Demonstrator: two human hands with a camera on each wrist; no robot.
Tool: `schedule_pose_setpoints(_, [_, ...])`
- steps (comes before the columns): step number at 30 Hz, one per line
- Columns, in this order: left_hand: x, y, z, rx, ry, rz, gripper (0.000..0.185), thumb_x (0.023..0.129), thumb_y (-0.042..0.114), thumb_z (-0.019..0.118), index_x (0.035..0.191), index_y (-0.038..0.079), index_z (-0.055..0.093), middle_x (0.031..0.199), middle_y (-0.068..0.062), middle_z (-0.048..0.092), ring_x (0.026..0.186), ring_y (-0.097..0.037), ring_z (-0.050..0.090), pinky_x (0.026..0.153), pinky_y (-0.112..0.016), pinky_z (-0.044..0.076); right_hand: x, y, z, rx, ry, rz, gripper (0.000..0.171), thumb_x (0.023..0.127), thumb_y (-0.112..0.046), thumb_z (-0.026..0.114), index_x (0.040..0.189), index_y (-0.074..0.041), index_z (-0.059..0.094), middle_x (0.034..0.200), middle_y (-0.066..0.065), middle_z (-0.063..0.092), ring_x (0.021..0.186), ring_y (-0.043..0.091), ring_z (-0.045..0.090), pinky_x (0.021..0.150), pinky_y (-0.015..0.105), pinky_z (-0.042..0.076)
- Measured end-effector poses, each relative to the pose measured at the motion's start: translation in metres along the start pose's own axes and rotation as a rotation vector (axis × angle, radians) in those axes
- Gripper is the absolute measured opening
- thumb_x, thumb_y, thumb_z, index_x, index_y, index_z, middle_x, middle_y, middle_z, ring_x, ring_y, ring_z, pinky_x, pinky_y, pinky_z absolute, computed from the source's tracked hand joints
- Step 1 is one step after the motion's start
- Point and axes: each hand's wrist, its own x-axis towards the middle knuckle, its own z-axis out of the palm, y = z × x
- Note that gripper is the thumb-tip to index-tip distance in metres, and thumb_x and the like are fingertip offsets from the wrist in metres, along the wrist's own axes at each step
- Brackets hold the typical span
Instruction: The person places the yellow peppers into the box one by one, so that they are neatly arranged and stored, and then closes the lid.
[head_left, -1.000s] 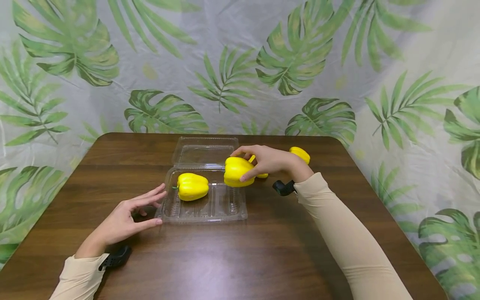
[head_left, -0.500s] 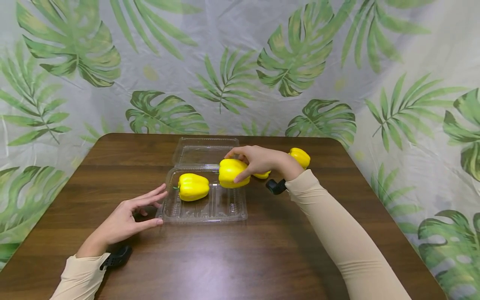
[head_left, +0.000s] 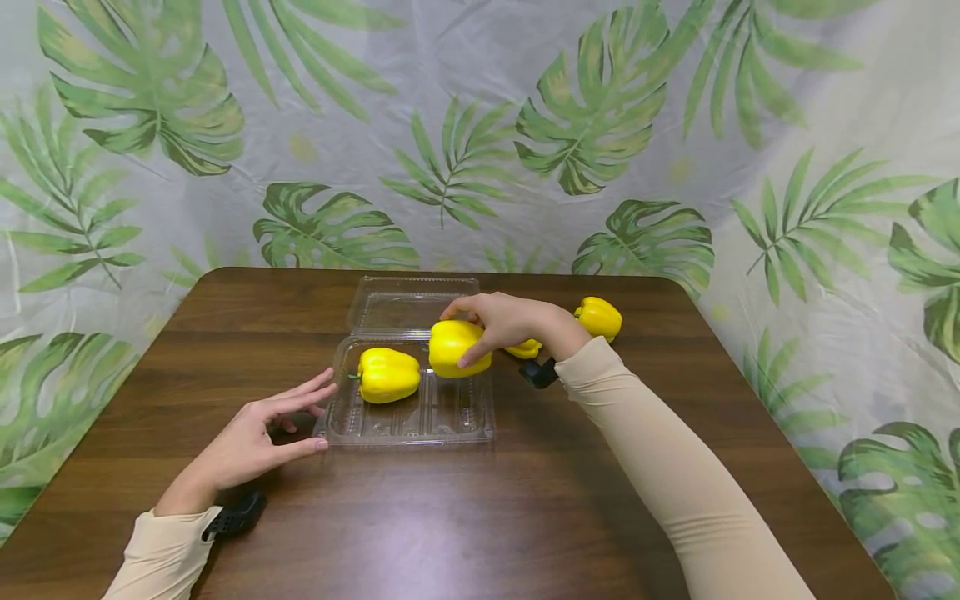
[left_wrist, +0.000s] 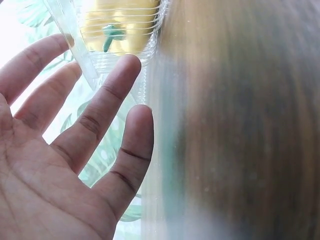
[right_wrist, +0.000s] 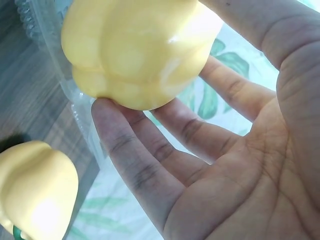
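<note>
My right hand [head_left: 517, 323] grips a yellow bell pepper [head_left: 454, 348] between thumb and fingers, over the right part of a clear plastic clamshell container [head_left: 405, 435]. In the right wrist view the held pepper [right_wrist: 135, 50] has fingertips against its underside. Another yellow bell pepper [head_left: 388, 375] lies on its side in the container's left part, its green stem pointing left. At the container's left edge is my left hand [head_left: 258, 437], fingers extended, thumb near the front corner. The left wrist view shows the fingers of this hand [left_wrist: 75, 135] spread beside the clear wall.
The container's lid [head_left: 412, 304] lies folded back behind its base. To the right, a yellow bell pepper [head_left: 525, 348] is partly hidden by the right hand, and another bell pepper [head_left: 600, 318] lies farther right. All are on a brown wooden table [head_left: 247, 333] before a leaf-patterned cloth.
My right hand has carried the gripped bell pepper leftward, farther over the container. The left hand and the bell pepper in the container have stayed put.
</note>
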Motion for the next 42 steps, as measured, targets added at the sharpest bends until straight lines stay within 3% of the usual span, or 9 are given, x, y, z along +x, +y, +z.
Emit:
schedule_pose_setpoints(17, [0.002, -0.001, 0.000, 0.039, -0.003, 0.010, 0.070, 0.091, 0.021, 0.089, 0.154, 0.013, 0.061, 0.168, -0.007, 0.049, 0.110, 0.003, 0.068, 0.084, -0.027, 0.059, 0.016, -0.010, 0.010, -0.005, -0.031, 0.006, 0.073, 0.093, -0.031, 0.087, 0.156, -0.018, 0.052, 0.157, 0.008, 0.058, 0.147, 0.032, 0.055, 0.117, 0.046, 0.049])
schedule_pose_setpoints(27, [0.001, -0.001, 0.000, 0.038, -0.002, 0.003, 0.070, 0.090, 0.022, 0.089, 0.154, 0.014, 0.061, 0.168, -0.008, 0.049, 0.111, 0.003, 0.068, 0.084, -0.027, 0.058, 0.023, -0.016, 0.014, -0.021, -0.026, 0.006, 0.073, 0.093, -0.034, 0.087, 0.156, -0.022, 0.052, 0.156, 0.009, 0.059, 0.147, 0.030, 0.055, 0.117, 0.045, 0.049])
schedule_pose_setpoints(42, [0.000, -0.003, 0.000, 0.038, 0.003, 0.011, 0.070, 0.090, 0.021, 0.089, 0.153, 0.013, 0.061, 0.168, -0.007, 0.049, 0.110, 0.002, 0.068, 0.084, -0.027, 0.059, 0.020, -0.013, 0.015, 0.006, -0.035, 0.028, 0.073, 0.094, -0.033, 0.086, 0.157, -0.022, 0.051, 0.158, 0.009, 0.057, 0.149, 0.030, 0.053, 0.118, 0.046, 0.048])
